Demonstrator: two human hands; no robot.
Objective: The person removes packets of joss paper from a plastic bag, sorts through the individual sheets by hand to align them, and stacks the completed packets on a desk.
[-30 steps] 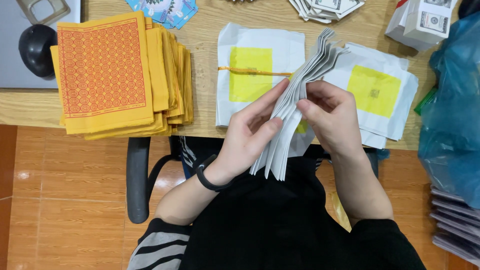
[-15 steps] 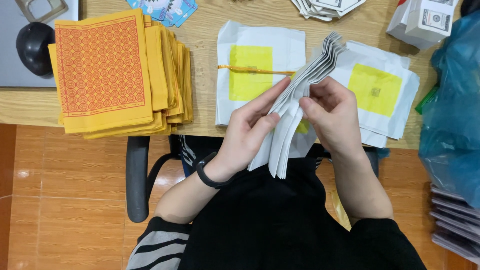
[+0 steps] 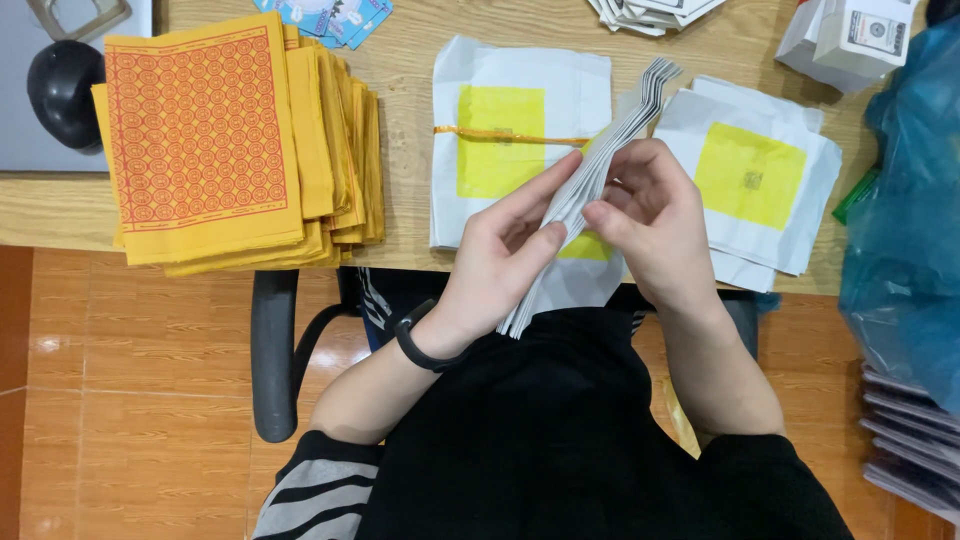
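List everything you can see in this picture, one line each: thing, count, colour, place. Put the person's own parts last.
Held paper sheets: one sheaf, white, on edge between both hands.
Banded paper stack: one, white with yellow square, table centre, tied by a gold band.
Loose paper stack: one, white with yellow square, table right.
Yellow paper pile: one, yellow with red pattern, table left.
Table: one, light wood, top of view.
Black round object: one, far left.
Plastic bag: one, blue, right edge.
Small box: one, white, top right.
Chair armrest: one, black, below the table.
Wristband: one, black, left wrist.
Left hand: fingers on the sheaf.
Right hand: fingers on the sheaf.
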